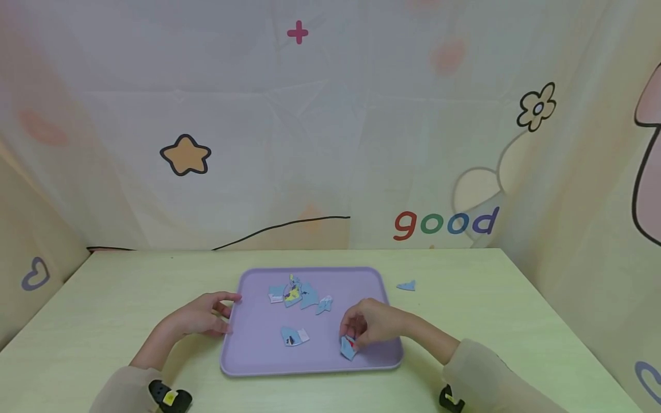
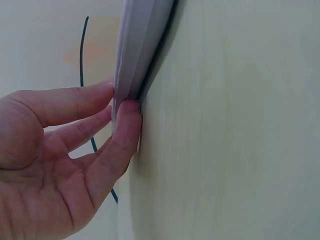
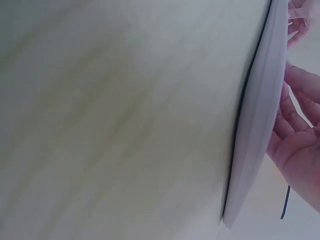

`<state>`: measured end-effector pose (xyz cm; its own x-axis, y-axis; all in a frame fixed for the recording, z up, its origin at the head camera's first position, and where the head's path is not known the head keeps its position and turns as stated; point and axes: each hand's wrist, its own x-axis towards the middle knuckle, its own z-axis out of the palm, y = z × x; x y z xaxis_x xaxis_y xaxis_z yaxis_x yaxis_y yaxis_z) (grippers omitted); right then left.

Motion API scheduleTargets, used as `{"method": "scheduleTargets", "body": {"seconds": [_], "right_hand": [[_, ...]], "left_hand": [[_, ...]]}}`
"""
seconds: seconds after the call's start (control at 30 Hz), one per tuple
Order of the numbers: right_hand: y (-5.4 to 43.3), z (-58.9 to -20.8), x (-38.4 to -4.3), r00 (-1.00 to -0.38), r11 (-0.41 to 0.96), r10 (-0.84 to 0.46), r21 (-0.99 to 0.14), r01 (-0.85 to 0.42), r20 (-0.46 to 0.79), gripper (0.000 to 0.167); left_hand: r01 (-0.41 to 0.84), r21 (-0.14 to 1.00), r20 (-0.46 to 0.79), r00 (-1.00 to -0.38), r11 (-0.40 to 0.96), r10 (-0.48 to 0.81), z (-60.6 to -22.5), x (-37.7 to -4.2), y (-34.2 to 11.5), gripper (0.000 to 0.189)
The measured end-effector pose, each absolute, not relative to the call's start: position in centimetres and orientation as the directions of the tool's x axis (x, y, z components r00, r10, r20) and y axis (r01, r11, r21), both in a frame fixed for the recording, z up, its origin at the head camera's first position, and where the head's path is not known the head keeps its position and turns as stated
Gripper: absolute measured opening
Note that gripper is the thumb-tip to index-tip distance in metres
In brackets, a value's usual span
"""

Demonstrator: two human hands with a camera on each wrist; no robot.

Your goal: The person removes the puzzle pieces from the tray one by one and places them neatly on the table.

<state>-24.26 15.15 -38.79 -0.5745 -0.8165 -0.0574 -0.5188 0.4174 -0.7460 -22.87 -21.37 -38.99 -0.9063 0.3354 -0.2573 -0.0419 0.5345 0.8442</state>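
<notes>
Near the right front corner of the purple tray [image 1: 268, 361], my right hand [image 1: 376, 323] pinches a light blue puzzle piece [image 1: 348, 349] with a red detail. In the right wrist view the tray wall hides that piece from sight. My left hand [image 1: 203, 314] rests its thumb and fingertips against the tray's left edge, seen also in the left wrist view beside the tray's side wall [image 2: 142, 47]. To the left of my right hand lies a blue-and-white piece [image 1: 292, 336]. Toward the back, several pieces sit close together, including a yellow-marked one [image 1: 292, 293] and a small one [image 1: 324, 305].
A loose blue piece [image 1: 407, 285] lies on the pale wooden table [image 1: 465, 310], off the tray's right side. Behind the table hangs a printed curtain [image 1: 248, 172] with a star, a flower and the word "good". Curtain cloth also borders both sides.
</notes>
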Motion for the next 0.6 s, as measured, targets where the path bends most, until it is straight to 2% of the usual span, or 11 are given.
{"method": "scheduleTargets", "body": {"seconds": [0.17, 0.6], "right_hand": [[15.4, -38.87, -24.49, -0.581, 0.392, -0.812, -0.792, -0.468, -0.058, 0.025], [15.77, -38.74, -24.3, -0.637, 0.428, -0.762, -0.827, -0.364, -0.114, 0.028]], "left_hand": [[-0.044, 0.838, -0.261, -0.908, 0.544, 0.328, -39.01, -22.86, -21.34, 0.063], [-0.054, 0.837, -0.269, -0.907, 0.544, 0.324, -39.16, -23.0, -21.39, 0.063]]}}
